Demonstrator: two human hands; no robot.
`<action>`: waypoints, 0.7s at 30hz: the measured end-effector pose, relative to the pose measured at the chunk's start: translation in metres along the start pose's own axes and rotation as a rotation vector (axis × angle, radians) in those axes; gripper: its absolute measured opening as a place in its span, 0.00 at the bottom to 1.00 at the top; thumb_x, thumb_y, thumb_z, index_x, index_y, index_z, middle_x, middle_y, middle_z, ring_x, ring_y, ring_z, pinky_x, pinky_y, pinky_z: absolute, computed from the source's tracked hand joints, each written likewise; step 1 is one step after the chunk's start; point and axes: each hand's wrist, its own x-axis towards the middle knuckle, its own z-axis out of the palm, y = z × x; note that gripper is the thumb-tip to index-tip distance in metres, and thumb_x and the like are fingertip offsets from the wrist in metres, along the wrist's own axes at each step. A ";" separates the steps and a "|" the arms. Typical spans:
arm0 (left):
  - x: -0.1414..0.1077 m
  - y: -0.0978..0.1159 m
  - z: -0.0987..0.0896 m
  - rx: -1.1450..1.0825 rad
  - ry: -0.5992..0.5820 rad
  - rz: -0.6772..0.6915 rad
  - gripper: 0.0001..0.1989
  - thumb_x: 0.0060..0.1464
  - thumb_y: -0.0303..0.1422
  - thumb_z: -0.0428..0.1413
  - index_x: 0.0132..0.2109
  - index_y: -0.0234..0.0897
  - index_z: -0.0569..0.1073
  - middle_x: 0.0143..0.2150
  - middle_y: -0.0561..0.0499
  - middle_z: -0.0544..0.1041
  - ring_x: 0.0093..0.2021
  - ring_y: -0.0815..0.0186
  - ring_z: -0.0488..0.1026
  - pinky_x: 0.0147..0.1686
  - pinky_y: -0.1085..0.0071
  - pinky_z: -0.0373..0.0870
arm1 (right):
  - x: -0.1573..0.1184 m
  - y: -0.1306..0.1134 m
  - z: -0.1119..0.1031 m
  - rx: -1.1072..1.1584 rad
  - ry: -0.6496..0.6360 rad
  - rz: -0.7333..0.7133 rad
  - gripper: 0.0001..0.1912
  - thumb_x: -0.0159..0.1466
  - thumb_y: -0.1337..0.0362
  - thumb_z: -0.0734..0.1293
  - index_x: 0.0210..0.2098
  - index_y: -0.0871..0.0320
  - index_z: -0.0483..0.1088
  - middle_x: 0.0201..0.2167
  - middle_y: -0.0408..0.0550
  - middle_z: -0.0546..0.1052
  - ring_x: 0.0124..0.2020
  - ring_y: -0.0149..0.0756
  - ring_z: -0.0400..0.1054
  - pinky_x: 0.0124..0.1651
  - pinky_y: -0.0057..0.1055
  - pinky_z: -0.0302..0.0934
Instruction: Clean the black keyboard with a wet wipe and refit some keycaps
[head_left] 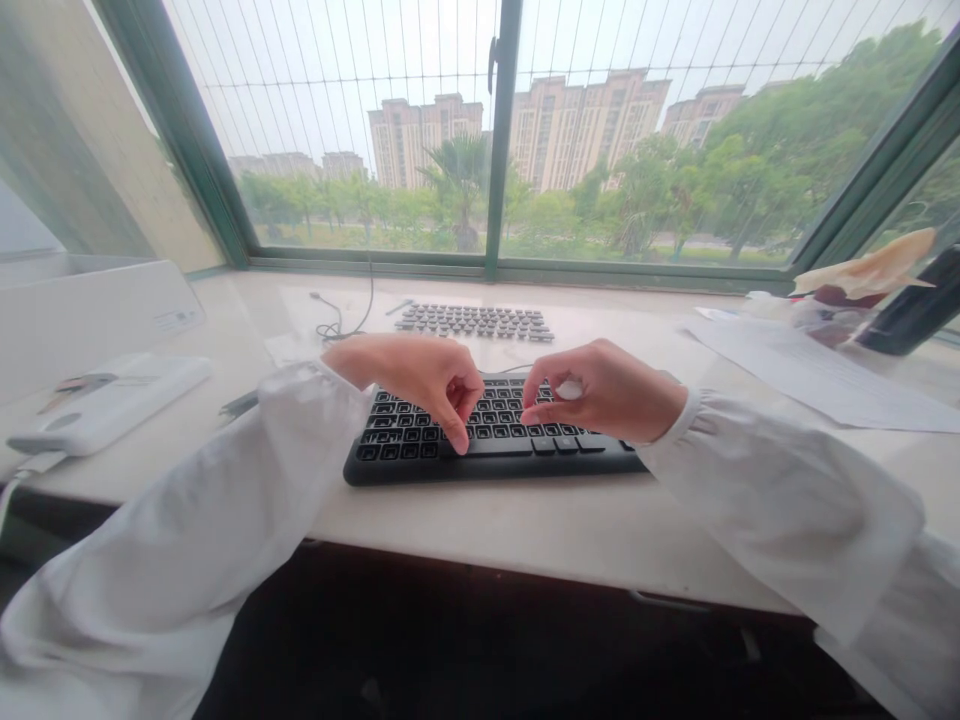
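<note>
A black keyboard (495,467) lies on the white table, most of its keycaps off and its square sockets bare. A few flat keycaps (566,444) sit in its bottom row, right of the long space bar. My left hand (442,390) is curled over the keyboard's left-middle part, its thumb pointing down at the space bar's left end. Over the right part is my right hand (600,388), fingers curled around a small white object (570,389). Whether anything is between the fingertips of my left hand is hidden. Loose keycaps (476,321) stand in rows behind the keyboard.
A black cable (352,325) lies behind my left hand. At the left are a white box (90,310) and a white device (112,405). Paper sheets (825,370) and a dark cylindrical object (911,305) are at the right. A green-framed window (493,150) stands behind the table.
</note>
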 end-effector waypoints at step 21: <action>0.008 -0.010 0.002 0.135 0.122 0.025 0.21 0.44 0.52 0.62 0.29 0.38 0.71 0.23 0.56 0.69 0.23 0.71 0.62 0.24 0.73 0.54 | 0.005 0.012 0.012 0.055 -0.079 0.079 0.19 0.54 0.49 0.71 0.24 0.57 0.63 0.20 0.38 0.63 0.25 0.28 0.55 0.30 0.26 0.51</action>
